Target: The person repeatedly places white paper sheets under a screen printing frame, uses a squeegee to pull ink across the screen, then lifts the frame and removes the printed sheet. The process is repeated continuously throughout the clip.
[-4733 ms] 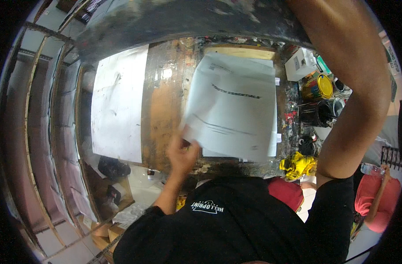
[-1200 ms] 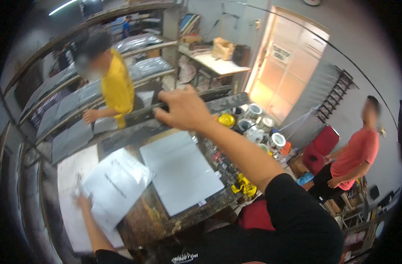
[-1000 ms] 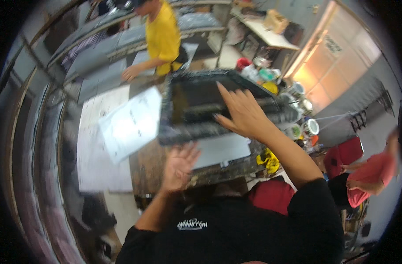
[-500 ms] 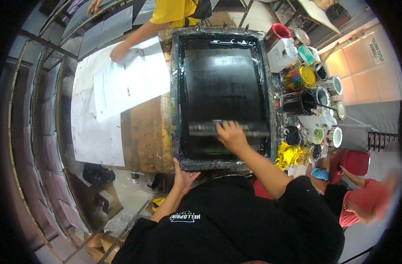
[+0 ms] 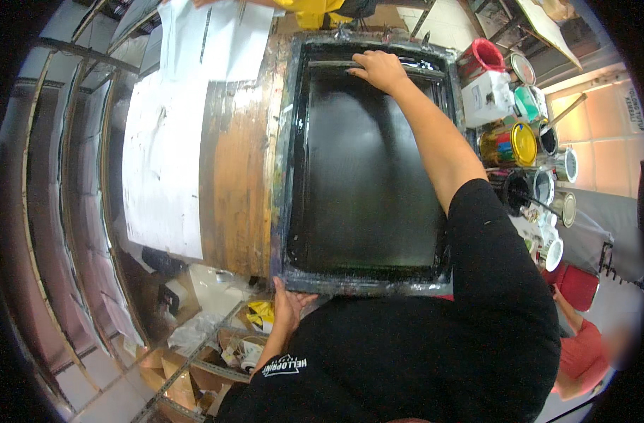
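Lying flat on a worn wooden table (image 5: 230,176), a large black screen-printing frame (image 5: 368,166) fills the middle of the view, its mesh dark and glossy with ink. The person's right hand (image 5: 378,69) reaches to the far end of the frame, where the fingers curl over a long squeegee bar (image 5: 336,65) that lies across the mesh just inside the far rail; the hand grasps that bar. The left hand (image 5: 288,309) is at the frame's near left corner, thumb and fingers closed on the underside of the near rail, so it grips the frame's edge. Left of the frame, past a strip of bare brown wood, a big white sheet of paper (image 5: 163,162) lies on the table, and more white sheets (image 5: 209,35) sit beyond the frame's far left corner. Another person in a yellow shirt (image 5: 315,8) stands just beyond the frame's far rail. Right of the frame a cluster of open paint cans (image 5: 509,144) and a red cup (image 5: 481,56) stand close together, some with sticks in them. Below the frame's near left corner, cardboard boxes (image 5: 177,352) rest on the floor.
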Demonstrator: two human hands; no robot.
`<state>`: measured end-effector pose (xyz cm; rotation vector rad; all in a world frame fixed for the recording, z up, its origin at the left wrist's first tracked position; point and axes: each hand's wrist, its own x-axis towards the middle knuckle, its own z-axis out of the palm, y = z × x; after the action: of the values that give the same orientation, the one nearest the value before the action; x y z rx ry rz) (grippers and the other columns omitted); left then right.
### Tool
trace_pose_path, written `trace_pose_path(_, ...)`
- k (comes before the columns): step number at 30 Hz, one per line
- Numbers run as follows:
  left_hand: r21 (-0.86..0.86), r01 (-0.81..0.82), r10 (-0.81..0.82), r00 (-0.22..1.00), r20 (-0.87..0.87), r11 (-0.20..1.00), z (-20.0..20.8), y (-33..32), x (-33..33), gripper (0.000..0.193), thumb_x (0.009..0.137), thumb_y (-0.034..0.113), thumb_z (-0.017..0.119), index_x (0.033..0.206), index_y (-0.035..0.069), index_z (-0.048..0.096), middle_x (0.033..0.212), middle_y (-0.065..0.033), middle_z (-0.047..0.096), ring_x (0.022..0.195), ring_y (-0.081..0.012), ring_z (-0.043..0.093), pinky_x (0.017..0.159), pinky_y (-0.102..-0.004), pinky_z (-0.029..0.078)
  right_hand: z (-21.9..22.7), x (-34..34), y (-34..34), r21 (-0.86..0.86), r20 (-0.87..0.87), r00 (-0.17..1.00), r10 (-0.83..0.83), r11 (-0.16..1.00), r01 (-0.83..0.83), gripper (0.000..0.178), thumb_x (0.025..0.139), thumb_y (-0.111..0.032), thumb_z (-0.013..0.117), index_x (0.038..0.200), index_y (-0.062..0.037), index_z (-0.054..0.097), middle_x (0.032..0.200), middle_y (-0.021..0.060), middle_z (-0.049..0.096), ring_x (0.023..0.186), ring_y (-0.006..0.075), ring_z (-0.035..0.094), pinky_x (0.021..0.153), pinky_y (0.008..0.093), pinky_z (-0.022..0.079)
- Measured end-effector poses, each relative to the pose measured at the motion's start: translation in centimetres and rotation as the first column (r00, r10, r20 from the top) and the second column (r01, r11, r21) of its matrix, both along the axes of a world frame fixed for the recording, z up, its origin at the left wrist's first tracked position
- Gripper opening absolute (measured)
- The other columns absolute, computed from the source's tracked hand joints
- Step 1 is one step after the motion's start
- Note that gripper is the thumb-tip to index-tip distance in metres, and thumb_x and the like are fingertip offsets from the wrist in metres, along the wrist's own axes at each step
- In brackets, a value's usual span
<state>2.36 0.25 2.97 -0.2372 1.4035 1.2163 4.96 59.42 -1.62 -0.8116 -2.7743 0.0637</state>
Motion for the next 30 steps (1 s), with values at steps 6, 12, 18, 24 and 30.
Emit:
trace_pose_path(6,0.228,-0.039,0.033,0.999,0.029,0.973,0.5,-1.0,-0.7,0.09,0.102,0.067,0.034,0.145,-0.013,0.025,0.14,-0.0346,0.045,0.127,-0.0465,0.055,0.105,-0.0554,0.05,2.8,7.3,-18.5,0.022,-0.025,0.999,-0.034,0.999,0.034,0.036,0.088,-0.042,0.07,0.106,-0.0117,0.062,0.093,0.0115,0.067,0.089,0.0336,0.068,0.069,0.0462,0.057)
trace_pose_path(12,0.527,0.072,-0.1,0.995,0.025,0.846,2.7,-1.5,-2.6,0.082,0.098,0.067,0.043,0.127,-0.011,0.038,0.124,-0.0277,0.054,0.127,-0.0468,0.056,0.11,-0.058,0.046,16.1,15.0,-38.0,-0.224,0.137,0.988,-0.068,0.97,0.098,0.041,0.089,-0.041,0.07,0.107,-0.0068,0.058,0.09,0.0147,0.063,0.089,0.037,0.066,0.068,0.0476,0.059)
trace_pose_path(18,0.897,0.177,-0.121,0.983,-0.139,0.405,13.6,5.2,-5.0,0.089,0.092,0.078,0.042,0.137,0.001,0.047,0.147,-0.029,0.045,0.14,-0.0456,0.041,0.118,-0.0611,0.032,29.1,13.5,-37.8,0.127,-0.116,0.989,-0.088,0.987,0.102,0.031,0.088,-0.03,0.065,0.105,-0.0054,0.06,0.093,0.0141,0.059,0.096,0.0349,0.059,0.086,0.0472,0.044)
trace_pose_path(24,-0.589,0.559,-0.459,-0.371,-0.807,0.584,3.9,8.1,0.0,0.095,0.095,0.078,0.034,0.162,0.013,0.022,0.162,-0.0353,0.017,0.155,-0.0441,0.004,0.117,-0.0707,-0.008,34.3,10.7,-32.1,0.401,-0.256,0.965,-0.064,0.901,0.166,0.028,0.09,-0.03,0.059,0.1,-0.0047,0.065,0.092,0.0146,0.065,0.093,0.0357,0.062,0.085,0.0475,0.042)
trace_pose_path(30,-0.718,0.553,-0.493,-0.524,-0.694,0.423,-6.1,4.9,2.1,0.113,0.088,0.087,0.03,0.161,0.002,0.019,0.165,-0.0329,0.009,0.156,-0.0398,-0.008,0.109,-0.0731,-0.021,38.8,8.3,-27.9,0.277,-0.396,0.918,-0.014,0.951,0.134,0.034,0.088,-0.027,0.05,0.071,0.0015,0.056,0.061,0.0142,0.055,0.058,0.0259,0.054,0.059,0.0401,0.045)
